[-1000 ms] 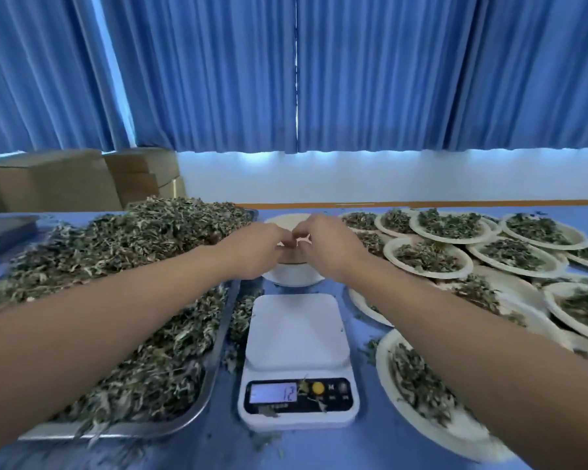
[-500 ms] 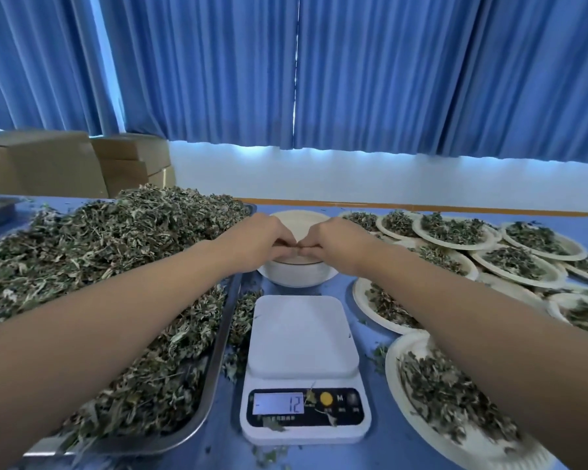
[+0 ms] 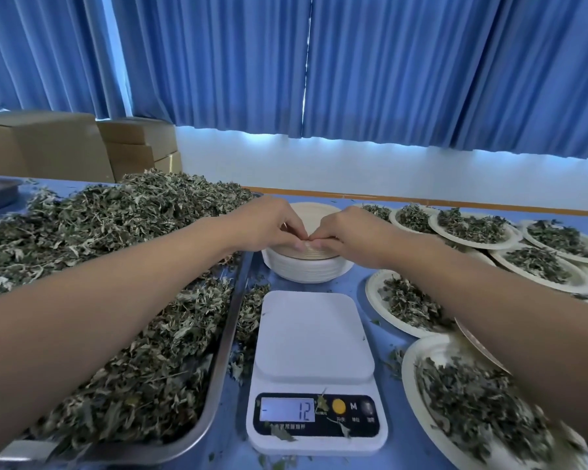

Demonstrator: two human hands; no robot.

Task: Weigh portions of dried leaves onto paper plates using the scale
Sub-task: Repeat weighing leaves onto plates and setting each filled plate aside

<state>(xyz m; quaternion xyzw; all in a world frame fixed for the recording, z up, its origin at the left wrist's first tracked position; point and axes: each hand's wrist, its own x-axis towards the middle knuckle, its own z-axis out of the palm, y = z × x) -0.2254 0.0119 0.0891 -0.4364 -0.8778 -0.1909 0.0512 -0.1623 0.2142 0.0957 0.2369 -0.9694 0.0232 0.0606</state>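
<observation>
1. Two bare forearms reach out over a blue tabletop (image 3: 353, 286) and meet above a stack of paper plates (image 3: 306, 268), which stands just beyond the scale (image 3: 314, 337).
2. The left hand (image 3: 269, 225) and right hand (image 3: 348, 232) have curled fingers. Their fingertips touch each other and pinch the near rim of the top plate (image 3: 314, 212).
3. On the white scale, the display (image 3: 287, 409) reads "12" with a short dash at its left edge. Beside it are a yellow button (image 3: 338, 406) and the letter "M". The print beneath is too small to read. Leaf scraps lie on the panel.
4. To the left, just beside the scale, a metal tray (image 3: 230, 340) is heaped with dried leaves (image 3: 99, 232).
5. To the right, filled plates (image 3: 407, 371) overlap one another, each carrying leaves.
6. Behind hang blue curtains (image 3: 421, 79), with cardboard boxes (image 3: 48, 147) at the far left.
</observation>
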